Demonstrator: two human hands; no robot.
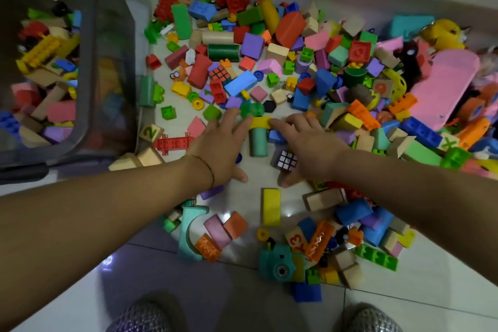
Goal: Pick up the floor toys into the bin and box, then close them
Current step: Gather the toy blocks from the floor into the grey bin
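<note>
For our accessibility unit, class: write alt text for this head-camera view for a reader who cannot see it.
A person's left hand and right hand reach down onto a yellow block amid colourful toy blocks scattered over a tiled floor. A grey bin, part-filled with blocks, stands open at the left.

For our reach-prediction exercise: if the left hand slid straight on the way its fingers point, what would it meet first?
Probably the green plastic block, just ahead of the left hand; they may already touch, since depth is unclear.
</note>
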